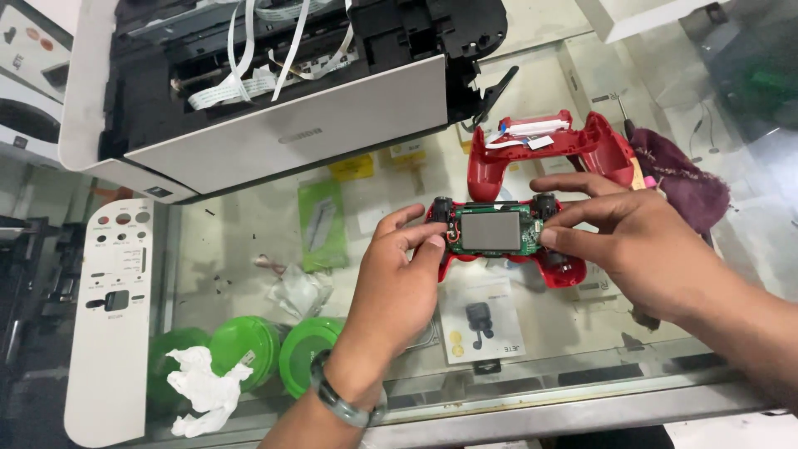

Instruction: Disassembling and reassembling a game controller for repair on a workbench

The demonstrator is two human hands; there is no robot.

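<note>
An opened red game controller point(499, 237) lies on the glass counter point(249, 241), its green circuit board and a grey battery pack facing up. My left hand point(399, 274) grips its left side, thumb and fingers on the board's edge. My right hand point(632, 237) holds the right side, fingertips on the board near the right stick. Just behind it the controller's separated red back shell point(573, 145) rests inside-up, with white cables and a white part in it.
A dismantled white and black printer point(274, 91) fills the back left. A white button panel point(112, 316) stands at the left. Green round lids point(249, 349) and crumpled white tissue point(204, 387) sit under the glass. A maroon cloth point(686, 179) lies at the right.
</note>
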